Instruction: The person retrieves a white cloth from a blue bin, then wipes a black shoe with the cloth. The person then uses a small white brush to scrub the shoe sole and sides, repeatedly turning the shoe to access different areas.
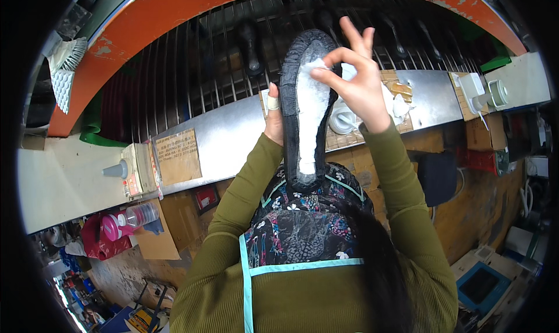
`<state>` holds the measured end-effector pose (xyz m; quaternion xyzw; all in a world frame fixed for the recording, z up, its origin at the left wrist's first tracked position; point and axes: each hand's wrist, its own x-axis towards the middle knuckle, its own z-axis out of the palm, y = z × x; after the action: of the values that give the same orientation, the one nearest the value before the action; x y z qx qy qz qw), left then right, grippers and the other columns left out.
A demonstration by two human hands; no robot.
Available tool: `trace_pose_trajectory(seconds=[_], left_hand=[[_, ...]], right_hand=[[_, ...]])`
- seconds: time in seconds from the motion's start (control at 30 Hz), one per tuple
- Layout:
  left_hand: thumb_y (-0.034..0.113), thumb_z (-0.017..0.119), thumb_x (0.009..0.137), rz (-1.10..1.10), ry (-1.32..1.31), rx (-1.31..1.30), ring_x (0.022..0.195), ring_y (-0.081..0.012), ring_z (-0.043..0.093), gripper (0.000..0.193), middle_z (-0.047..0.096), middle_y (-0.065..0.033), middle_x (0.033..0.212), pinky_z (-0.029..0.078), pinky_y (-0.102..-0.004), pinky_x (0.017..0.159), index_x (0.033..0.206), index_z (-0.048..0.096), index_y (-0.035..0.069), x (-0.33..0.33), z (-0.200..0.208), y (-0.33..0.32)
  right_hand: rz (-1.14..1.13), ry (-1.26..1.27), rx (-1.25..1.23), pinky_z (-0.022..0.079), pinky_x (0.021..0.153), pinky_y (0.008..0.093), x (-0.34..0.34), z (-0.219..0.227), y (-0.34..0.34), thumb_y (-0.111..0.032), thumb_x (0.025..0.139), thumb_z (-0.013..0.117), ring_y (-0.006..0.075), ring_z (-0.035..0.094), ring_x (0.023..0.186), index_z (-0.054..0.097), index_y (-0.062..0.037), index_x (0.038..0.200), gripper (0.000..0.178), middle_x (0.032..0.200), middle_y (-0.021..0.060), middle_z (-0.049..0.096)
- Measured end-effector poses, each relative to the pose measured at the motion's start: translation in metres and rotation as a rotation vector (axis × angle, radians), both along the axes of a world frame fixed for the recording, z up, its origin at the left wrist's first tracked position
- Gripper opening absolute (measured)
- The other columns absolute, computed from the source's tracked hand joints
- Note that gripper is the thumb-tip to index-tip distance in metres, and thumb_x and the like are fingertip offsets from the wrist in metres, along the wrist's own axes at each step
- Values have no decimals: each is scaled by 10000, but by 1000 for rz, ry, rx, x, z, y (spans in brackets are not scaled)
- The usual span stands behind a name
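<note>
My left hand (274, 123), with a light-coloured wrap on one finger, grips the side of a black shoe upper (287, 100) whose underside faces me. The shoe stands toe up, its heel end close to my flowered apron (303, 234). A strip of white, fluffy-looking padding (312, 103) runs along the middle of the underside. Near the toe, my right hand (362, 85) pinches the padding's upper end between thumb and forefinger, its other fingers raised. My left fingers behind the shoe are hidden.
Beyond a metal ledge (227, 149) lies a rack of rods (174, 77) with several dark shoes, under an orange frame (110, 53). A white container (342, 122) stands on cardboard right of the shoe. A grey cone (116, 170) sits at left, a white dispenser (474, 88) at right.
</note>
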<state>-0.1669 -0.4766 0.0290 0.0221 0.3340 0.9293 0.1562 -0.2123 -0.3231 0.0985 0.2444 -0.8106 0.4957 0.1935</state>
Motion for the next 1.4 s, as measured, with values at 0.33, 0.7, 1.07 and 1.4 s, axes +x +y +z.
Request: trace_pose_trajectory(seconds=[0.33,0.7,1.07,1.4], left_hand=[[761,283,812,-58,-8,-19,1186,-254,489,931,435,-151,1341,422,-361,1001,1401,285,40,4,8,1],[760,299,809,-40,-1,-48,1136,-248,532,932,473,-160,1303,463,-350,954,1378,318,23,3,2,2],[749,277,823,-47,-101,8,1147,-258,535,900,474,-181,1304,471,-356,957,1360,361,32,-6,-6,12],[766,287,804,-126,-179,71,981,-239,632,914,554,-181,1198,571,-318,779,1312,425,18,-11,-23,21]], right_hand=[[-77,170,-166,107,1084,549,1,9,-5,-206,664,807,410,99,1377,676,-104,770,198,1403,184,381],[-210,-29,-48,52,1108,493,-13,-18,-5,-294,705,752,369,262,1323,645,-108,896,287,1285,209,457],[-89,-93,178,38,1010,672,57,-33,-2,-327,663,754,543,-85,1326,334,-149,1391,859,1453,316,80],[-78,-230,130,61,1030,644,107,-46,9,-406,695,753,487,-102,1347,287,-129,1422,907,1478,269,43]])
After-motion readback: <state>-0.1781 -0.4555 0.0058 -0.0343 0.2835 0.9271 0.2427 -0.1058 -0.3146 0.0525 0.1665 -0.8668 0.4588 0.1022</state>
